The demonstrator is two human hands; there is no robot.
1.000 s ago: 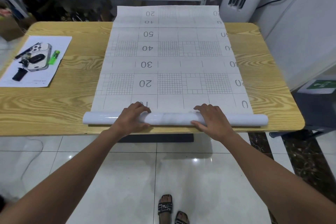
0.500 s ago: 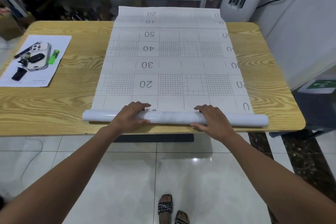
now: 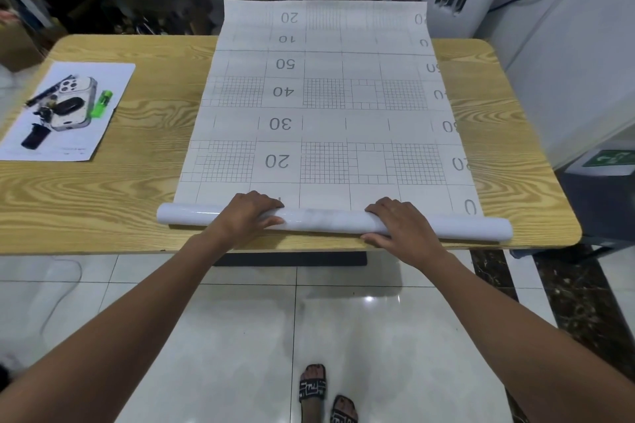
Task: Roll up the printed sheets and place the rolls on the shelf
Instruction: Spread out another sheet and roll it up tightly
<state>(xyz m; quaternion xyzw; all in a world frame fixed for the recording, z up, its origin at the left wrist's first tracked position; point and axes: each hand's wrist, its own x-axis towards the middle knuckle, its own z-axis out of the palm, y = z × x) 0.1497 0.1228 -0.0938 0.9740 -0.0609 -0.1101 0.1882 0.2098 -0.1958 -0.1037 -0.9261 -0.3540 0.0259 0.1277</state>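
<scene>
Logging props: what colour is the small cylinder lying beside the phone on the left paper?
Bright green small cylinder, clearest in the head view.

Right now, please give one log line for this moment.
step: rolling | left hand: on roll | right hand: on roll | sheet: mostly flat on table

Arms: bare to the frame edge — no sleeves
Left hand (image 3: 248, 216): no rings
Right hand (image 3: 405, 230): no rings
Feet: black sandals (image 3: 312, 386) — pale lettering on straps
</scene>
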